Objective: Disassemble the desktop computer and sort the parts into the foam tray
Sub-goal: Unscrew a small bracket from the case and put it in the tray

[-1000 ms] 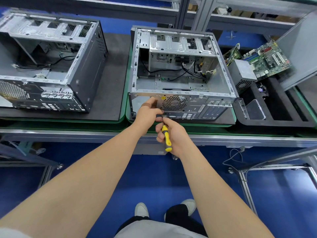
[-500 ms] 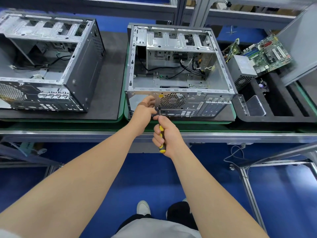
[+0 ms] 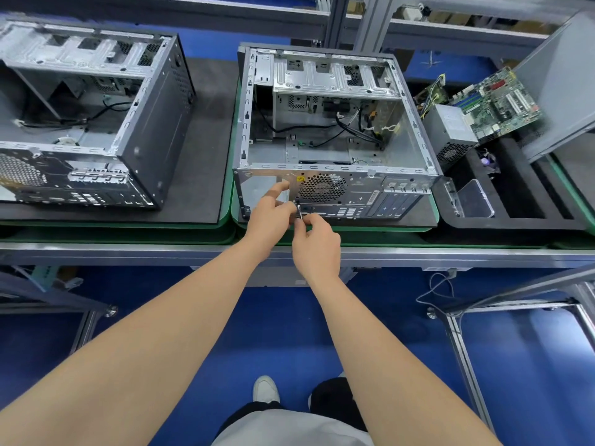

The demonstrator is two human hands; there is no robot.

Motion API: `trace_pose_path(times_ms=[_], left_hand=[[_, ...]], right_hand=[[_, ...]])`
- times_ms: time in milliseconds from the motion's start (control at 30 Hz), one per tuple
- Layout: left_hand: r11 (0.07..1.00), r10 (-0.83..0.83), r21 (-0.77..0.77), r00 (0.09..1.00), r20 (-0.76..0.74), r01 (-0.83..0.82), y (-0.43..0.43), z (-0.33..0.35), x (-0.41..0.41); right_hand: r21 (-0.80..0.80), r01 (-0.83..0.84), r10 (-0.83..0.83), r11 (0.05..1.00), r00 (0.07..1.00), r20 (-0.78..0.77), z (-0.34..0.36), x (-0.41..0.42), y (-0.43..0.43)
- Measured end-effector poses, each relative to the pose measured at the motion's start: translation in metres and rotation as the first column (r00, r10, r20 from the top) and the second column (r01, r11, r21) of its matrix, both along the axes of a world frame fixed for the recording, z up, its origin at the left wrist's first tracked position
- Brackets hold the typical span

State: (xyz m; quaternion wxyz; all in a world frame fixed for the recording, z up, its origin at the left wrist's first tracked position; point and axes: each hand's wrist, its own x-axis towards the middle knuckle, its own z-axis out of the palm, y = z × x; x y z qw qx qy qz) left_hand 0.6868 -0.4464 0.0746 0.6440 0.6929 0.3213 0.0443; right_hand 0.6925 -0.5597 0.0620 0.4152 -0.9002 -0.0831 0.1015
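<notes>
The open computer case [image 3: 335, 123] lies on the bench in the middle. At its 6 o'clock side, the right hand [image 3: 317, 244] curls tight round a thin tool [image 3: 298, 212]. The left hand [image 3: 269, 220] pinches the tool's tip, with one finger straight. The foam tray [image 3: 515, 220] sits at 3 o'clock.

Bright, even overhead light. Shadows are soft and deepest inside the case [image 3: 325, 75]. Its bare metal at upper centre shows mild glare, and the blue floor [image 3: 544, 336] carries a pale sheen at lower right. Wide-angle distortion bows the rail [image 3: 450, 254] and stretches the frame edges. Focus is sharp centrally, softer in the corners.
</notes>
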Motion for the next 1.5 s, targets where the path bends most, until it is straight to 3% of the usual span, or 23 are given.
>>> trace_pose_path(times_ms=[233, 333, 433, 500, 567, 633, 933, 1333, 1500], left_hand=[[0.937, 0.149, -0.320, 0.989, -0.006, -0.143, -0.004, 0.012, 0.005], [0.900, 0.215, -0.381, 0.976, -0.034, -0.211, -0.007, 0.014, 0.008], [0.859, 0.253, -0.438, 0.963, -0.089, -0.266, -0.010, 0.017, 0.010], [0.850, 0.257, -0.447, 0.960, -0.110, -0.279, -0.009, 0.017, 0.011], [0.845, 0.257, -0.457, 0.961, -0.103, -0.276, -0.008, 0.017, 0.012], [0.846, 0.264, -0.449, 0.958, -0.113, -0.286, -0.008, 0.016, 0.012], [0.768, 0.280, -0.560, 0.950, -0.142, -0.310, -0.014, 0.009, 0.010], [0.723, 0.221, -0.633, 0.961, -0.167, -0.277, -0.024, -0.008, 0.005], [0.729, 0.276, -0.609, 0.948, -0.156, -0.313, -0.044, -0.016, 0.006]], right_hand=[[0.037, -0.006, 0.011, 0.999, 0.989, -0.146, 0.008, 0.003, 0.000], [0.076, 0.016, 0.004, 0.997, 0.966, -0.257, 0.012, 0.007, 0.002], [0.297, 0.229, 0.006, 0.927, 0.784, -0.621, 0.018, 0.013, 0.003], [0.447, 0.360, 0.121, 0.819, 0.653, -0.748, 0.018, 0.015, 0.000], [0.525, 0.381, 0.216, 0.761, 0.614, -0.759, 0.016, 0.017, -0.003], [0.534, 0.352, 0.228, 0.768, 0.629, -0.743, 0.015, 0.018, -0.005], [0.437, 0.371, 0.051, 0.819, 0.711, -0.701, 0.011, 0.017, -0.001], [0.420, 0.382, 0.035, 0.823, 0.704, -0.709, -0.003, 0.011, -0.013], [0.411, 0.398, 0.029, 0.820, 0.689, -0.724, -0.012, 0.011, -0.030]])
